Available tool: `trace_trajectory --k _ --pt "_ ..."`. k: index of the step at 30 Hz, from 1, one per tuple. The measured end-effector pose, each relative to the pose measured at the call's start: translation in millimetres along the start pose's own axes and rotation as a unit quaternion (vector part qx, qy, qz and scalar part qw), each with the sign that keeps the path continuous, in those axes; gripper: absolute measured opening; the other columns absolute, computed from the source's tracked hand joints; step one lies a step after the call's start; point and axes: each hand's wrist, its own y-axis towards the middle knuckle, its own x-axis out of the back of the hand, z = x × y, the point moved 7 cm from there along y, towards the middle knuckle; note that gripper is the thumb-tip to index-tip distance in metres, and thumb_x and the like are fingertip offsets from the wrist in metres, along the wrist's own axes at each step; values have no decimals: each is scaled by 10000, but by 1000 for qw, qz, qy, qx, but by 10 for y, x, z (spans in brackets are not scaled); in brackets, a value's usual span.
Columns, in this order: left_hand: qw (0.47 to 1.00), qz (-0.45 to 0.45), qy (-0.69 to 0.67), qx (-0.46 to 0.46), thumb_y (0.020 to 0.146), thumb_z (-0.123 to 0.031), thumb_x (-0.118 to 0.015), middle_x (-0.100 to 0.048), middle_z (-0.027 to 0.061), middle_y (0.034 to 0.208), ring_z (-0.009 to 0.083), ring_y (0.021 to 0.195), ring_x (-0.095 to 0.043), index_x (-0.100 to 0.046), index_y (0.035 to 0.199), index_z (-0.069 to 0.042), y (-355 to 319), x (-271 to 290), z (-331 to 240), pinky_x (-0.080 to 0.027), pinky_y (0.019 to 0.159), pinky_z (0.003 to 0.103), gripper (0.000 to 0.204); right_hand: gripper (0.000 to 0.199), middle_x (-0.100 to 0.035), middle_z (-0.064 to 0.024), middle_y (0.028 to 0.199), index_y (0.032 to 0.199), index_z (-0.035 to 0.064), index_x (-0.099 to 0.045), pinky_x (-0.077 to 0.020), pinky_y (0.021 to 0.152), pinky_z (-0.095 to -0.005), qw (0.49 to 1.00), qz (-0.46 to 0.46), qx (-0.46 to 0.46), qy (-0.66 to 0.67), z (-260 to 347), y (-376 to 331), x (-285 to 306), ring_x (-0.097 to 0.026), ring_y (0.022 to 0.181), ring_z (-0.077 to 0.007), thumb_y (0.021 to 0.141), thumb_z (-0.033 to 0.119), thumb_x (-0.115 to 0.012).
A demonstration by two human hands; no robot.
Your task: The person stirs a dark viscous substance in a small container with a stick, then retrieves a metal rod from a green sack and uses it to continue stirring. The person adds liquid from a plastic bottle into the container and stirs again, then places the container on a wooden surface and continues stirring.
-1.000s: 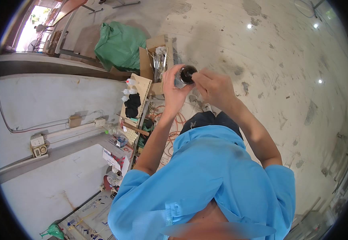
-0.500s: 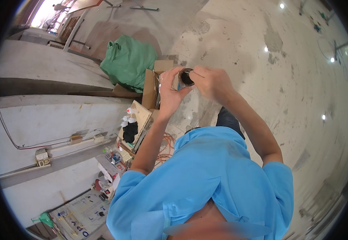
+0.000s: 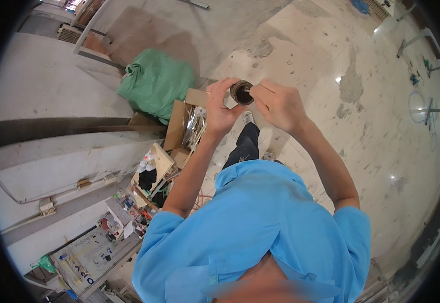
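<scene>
A small round pot (image 3: 238,94) with a brown, crusted rim and a dark inside is held up in front of me. My left hand (image 3: 221,108) wraps its fingers and thumb around the pot's side. At the pot's mouth, my right hand (image 3: 281,104) pinches a thin, pale stick-like thing (image 3: 247,90) that reaches inside. Its lower end is hidden in the pot, so I cannot make out its kind.
A green sack (image 3: 157,83) and an open cardboard box (image 3: 178,123) with shiny scraps stand ahead on the left. Nearer are a cluttered bench (image 3: 91,260) and a board with small bottles (image 3: 148,160). Stained pale floor (image 3: 326,60) spreads to the right.
My body has moved on across the floor; one leg now reaches forward below the hands. The sack and box have shifted left in view. Both hands keep their grips at the pot.
</scene>
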Motion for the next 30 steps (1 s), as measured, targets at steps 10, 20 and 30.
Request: trace_trajectory --k 10,20,30 --pt "999 -20 -8 -45 725 -77 -928 -711 79 1282 323 1241 -602 -688 1274 -114 1749 -382 871 -428 1088 445 600 112 -601 -80 834 849 87 -629 -508 553 -400 999 -24 -29 -32 -1365 1337 -290 -655 671 -293 863 57 -736" --pt "1000 -1 9 -20 693 -77 -915 -721 66 1248 316 1210 -619 -692 1262 -122 3396 -835 1613 -456 1050 450 613 87 -640 -88 857 894 87 -659 -539 599 -447 996 0 -85 -16 -2820 2391 -480 -685 714 -333 878 80 -744" --pt "1000 11 26 2 703 -153 -933 -722 96 1241 337 1183 -633 -696 1245 -92 5433 -1677 2126 -453 1051 453 595 66 -647 -116 857 917 63 -684 -524 601 -454 992 18 -79 95 -4682 3916 -261 -657 690 -365 874 49 -732"
